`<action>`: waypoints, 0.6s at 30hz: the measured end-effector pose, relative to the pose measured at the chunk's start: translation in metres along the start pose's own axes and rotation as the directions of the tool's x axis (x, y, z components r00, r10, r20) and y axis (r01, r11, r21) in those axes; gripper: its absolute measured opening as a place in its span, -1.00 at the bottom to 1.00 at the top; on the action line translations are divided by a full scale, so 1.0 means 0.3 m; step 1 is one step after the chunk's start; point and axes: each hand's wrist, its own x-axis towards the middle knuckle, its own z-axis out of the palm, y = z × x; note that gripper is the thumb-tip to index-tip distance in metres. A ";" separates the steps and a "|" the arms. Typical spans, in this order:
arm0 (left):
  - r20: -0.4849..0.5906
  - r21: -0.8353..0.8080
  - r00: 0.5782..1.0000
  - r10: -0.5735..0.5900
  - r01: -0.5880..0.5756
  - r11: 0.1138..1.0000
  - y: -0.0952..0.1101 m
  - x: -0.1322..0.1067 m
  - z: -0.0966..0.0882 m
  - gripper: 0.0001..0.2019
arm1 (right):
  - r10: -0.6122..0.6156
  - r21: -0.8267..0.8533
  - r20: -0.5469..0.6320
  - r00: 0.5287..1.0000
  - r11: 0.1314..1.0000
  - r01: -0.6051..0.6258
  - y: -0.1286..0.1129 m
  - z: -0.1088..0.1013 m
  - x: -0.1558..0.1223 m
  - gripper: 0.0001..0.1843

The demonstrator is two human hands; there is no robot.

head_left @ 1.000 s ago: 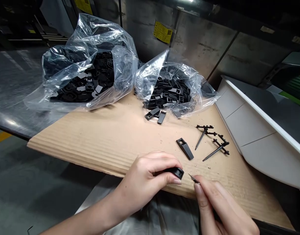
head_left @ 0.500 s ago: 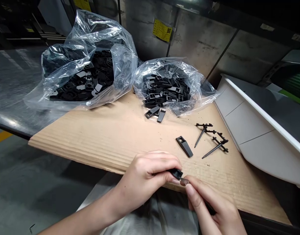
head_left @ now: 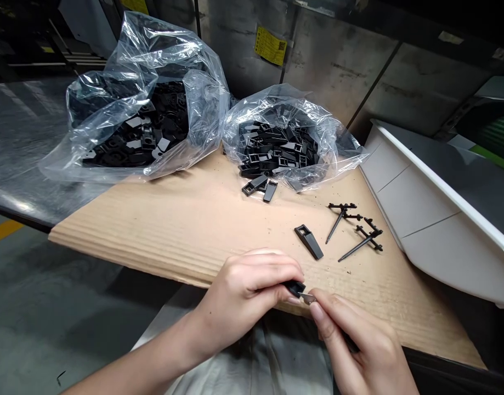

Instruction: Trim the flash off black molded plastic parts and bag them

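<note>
Left grip [head_left: 245, 293] pinches black plastic part [head_left: 295, 287], right grip [head_left: 352, 345] shut on small blade [head_left: 306, 297].

So the left bag [head_left: 128, 104] and right bag [head_left: 284, 142] sit along the far edge of the cardboard sheet [head_left: 153, 230], with runners [head_left: 354, 230] off to the right.

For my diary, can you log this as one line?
left hand: black plastic part | right hand: small blade | blade: at part's edge

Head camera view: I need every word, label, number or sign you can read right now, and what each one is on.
Yellow rectangular sticker with a square code, on the grey metal wall panel: too small to read.
Yellow label at the top edge: cut off, unreadable.
Small white label, upper right: too blurred to read.
Nothing else is legible.
</note>
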 end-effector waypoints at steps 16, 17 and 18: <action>-0.004 0.011 0.984 -0.180 0.180 0.984 0.011 -0.003 -0.009 -0.84 | 0.417 0.455 0.118 0.901 0.784 -0.422 -0.012 -0.050 0.000 -0.78; -0.002 0.006 0.976 -0.218 0.218 0.976 0.012 -0.003 -0.008 -0.80 | 0.344 0.350 -0.004 0.939 0.880 -0.321 -0.001 -0.049 -0.008 -0.80; 0.005 -0.005 0.968 -0.251 0.251 0.968 0.013 -0.003 -0.007 -0.75 | 0.235 0.210 -0.106 0.966 0.955 -0.209 0.010 -0.047 -0.015 -0.78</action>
